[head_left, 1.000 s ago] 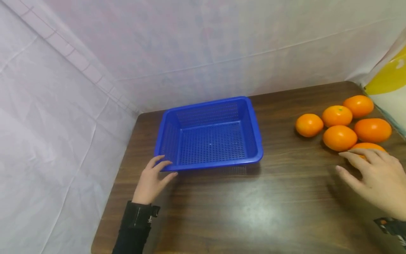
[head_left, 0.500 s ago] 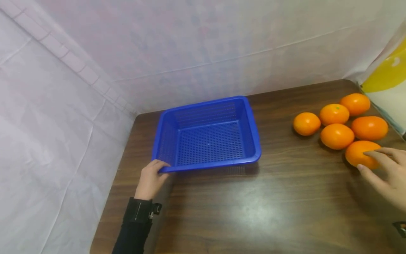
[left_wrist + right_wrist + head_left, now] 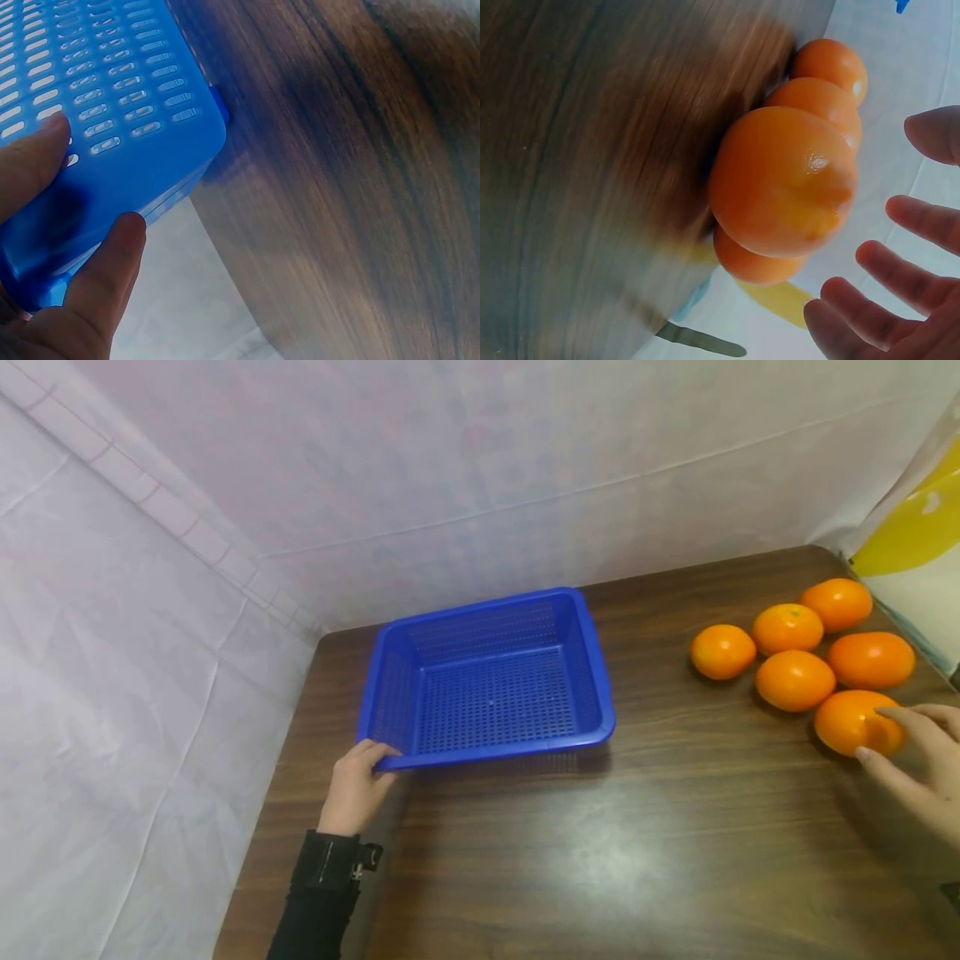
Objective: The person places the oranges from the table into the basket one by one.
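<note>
A blue plastic basket point(image 3: 495, 693) with slotted walls sits on the brown wooden table. At its near left corner my left hand point(image 3: 356, 789) grips the rim, fingers over the edge; two digits lie against the outer wall of the basket point(image 3: 150, 97) in the left wrist view. Several oranges are grouped at the right. Closest to my right hand point(image 3: 926, 760) is the front orange point(image 3: 847, 722). In the right wrist view the right hand point(image 3: 900, 277) has its fingers spread beside the big orange point(image 3: 772, 180), with a gap between them.
Other oranges point(image 3: 795, 681) stand close together behind the front one, the leftmost orange point(image 3: 722, 652) slightly apart. White cloth point(image 3: 487, 468) hangs behind and at the left of the table point(image 3: 600, 860). A yellow shape point(image 3: 911, 531) shows beyond the right table edge.
My left hand has closed its fingers on the basket's rim. My right hand has drawn back to the right from over the front orange, uncovering it. The view has shifted slightly.
</note>
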A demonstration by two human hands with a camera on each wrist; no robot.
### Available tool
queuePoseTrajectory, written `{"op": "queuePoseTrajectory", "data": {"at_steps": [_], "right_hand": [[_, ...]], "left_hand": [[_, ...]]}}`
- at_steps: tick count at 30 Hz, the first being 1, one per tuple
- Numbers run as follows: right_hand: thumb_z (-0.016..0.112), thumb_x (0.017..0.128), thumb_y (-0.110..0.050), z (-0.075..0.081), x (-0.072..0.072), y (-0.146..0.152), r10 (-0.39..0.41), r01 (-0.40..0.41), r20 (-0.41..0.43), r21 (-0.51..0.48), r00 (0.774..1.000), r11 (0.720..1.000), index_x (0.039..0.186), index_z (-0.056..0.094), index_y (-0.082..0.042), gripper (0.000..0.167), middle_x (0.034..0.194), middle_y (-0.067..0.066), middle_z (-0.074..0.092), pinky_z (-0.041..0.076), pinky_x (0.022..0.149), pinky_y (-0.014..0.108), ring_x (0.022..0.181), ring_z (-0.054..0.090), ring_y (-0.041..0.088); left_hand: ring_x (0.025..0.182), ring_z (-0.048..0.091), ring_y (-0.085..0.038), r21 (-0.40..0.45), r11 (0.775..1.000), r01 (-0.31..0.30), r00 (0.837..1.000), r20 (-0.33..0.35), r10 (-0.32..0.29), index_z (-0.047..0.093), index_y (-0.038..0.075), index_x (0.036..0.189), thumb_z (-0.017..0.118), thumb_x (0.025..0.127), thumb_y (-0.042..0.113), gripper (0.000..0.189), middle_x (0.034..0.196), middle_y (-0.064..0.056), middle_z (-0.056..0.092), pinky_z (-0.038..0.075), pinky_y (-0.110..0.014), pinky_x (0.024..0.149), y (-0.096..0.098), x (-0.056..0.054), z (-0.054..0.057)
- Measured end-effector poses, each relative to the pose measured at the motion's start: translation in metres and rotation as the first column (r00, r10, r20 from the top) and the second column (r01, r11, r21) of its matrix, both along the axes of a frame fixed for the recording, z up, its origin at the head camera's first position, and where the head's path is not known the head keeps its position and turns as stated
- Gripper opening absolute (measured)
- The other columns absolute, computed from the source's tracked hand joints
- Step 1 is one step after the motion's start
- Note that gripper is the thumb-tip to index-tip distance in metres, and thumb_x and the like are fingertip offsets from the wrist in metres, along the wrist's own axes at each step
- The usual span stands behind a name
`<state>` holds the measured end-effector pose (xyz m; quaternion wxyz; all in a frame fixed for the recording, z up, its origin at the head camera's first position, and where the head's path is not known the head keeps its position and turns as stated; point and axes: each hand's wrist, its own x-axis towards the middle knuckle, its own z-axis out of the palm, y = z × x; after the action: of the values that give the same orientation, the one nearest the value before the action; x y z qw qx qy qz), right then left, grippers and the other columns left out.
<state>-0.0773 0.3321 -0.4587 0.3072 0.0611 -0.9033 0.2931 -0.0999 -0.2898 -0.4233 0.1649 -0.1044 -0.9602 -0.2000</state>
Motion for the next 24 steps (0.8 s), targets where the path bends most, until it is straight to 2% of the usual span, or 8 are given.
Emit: {"op": "queuePoseTrajectory", "data": {"at_steps": [6,8,12,15,18,22,24], "right_hand": [[0.055,0.099,-0.039,-0.001,-0.005,0.007,-0.002,0.003,0.059,-0.011,0.998,1.0,0.127,0.053,0.015,0.061,0.118,0.041,0.048,0.017,0.118,0.035,0.112,0.038,0.055],[0.058,0.098,-0.036,-0.001,-0.007,0.008,0.005,-0.003,0.069,-0.027,0.998,1.0,0.129,0.052,0.015,0.06,0.118,0.041,0.048,0.015,0.119,0.033,0.114,0.037,0.054],[0.061,0.098,-0.035,-0.002,-0.011,0.011,0.009,-0.005,0.112,-0.039,0.994,0.999,0.132,0.049,0.015,0.062,0.121,0.041,0.045,0.02,0.116,0.043,0.117,0.034,0.055],[0.064,0.097,-0.029,-0.002,-0.013,0.012,-0.008,0.015,0.195,-0.033,0.981,0.999,0.137,0.045,0.013,0.061,0.127,0.042,0.04,0.021,0.109,0.058,0.12,0.031,0.056],[0.067,0.095,-0.025,-0.002,-0.015,0.013,-0.029,0.036,0.279,-0.021,0.96,0.999,0.142,0.04,0.011,0.065,0.134,0.043,0.035,0.02,0.108,0.066,0.123,0.028,0.057],[0.07,0.094,-0.025,-0.003,-0.017,0.014,-0.037,0.044,0.324,-0.014,0.945,0.999,0.146,0.038,0.008,0.069,0.137,0.043,0.033,0.018,0.11,0.071,0.126,0.027,0.058],[0.07,0.093,-0.028,-0.004,-0.018,0.014,-0.036,0.043,0.322,-0.014,0.946,0.999,0.145,0.04,0.007,0.069,0.136,0.044,0.034,0.018,0.11,0.071,0.126,0.027,0.059]], "left_hand": [[0.084,0.068,-0.026,0.004,1.0,0.011,1.0,-0.01,-0.011,0.074,0.006,0.089,0.08,0.076,-0.005,0.018,0.09,-0.01,0.07,0.056,-0.046,0.077,0.0,0.0,-0.001],[0.084,0.068,-0.026,0.004,1.0,0.012,1.0,-0.009,-0.012,0.074,0.006,0.089,0.08,0.076,-0.005,0.018,0.09,-0.01,0.07,0.056,-0.046,0.077,0.0,0.0,0.0],[0.084,0.068,-0.025,0.007,1.0,0.01,1.0,-0.01,-0.01,0.075,0.006,0.09,0.079,0.076,-0.005,0.018,0.09,-0.01,0.07,0.056,-0.046,0.077,-0.001,0.0,0.0],[0.083,0.068,-0.025,0.009,1.0,0.013,1.0,-0.02,-0.012,0.075,0.005,0.09,0.079,0.075,-0.006,0.019,0.089,-0.01,0.07,0.056,-0.045,0.076,-0.001,0.0,0.0],[0.083,0.068,-0.025,0.01,1.0,0.013,1.0,-0.022,-0.013,0.075,0.005,0.09,0.079,0.074,-0.007,0.02,0.089,-0.01,0.07,0.056,-0.045,0.076,-0.001,0.0,-0.001],[0.082,0.068,-0.024,0.009,1.0,0.012,1.0,-0.016,-0.012,0.075,0.005,0.09,0.08,0.075,-0.006,0.02,0.089,-0.01,0.07,0.056,-0.044,0.075,-0.001,-0.001,-0.002],[0.082,0.068,-0.024,0.008,1.0,0.012,1.0,-0.011,-0.012,0.075,0.005,0.09,0.079,0.075,-0.006,0.019,0.09,-0.01,0.07,0.056,-0.044,0.075,-0.001,-0.001,-0.001]]}}
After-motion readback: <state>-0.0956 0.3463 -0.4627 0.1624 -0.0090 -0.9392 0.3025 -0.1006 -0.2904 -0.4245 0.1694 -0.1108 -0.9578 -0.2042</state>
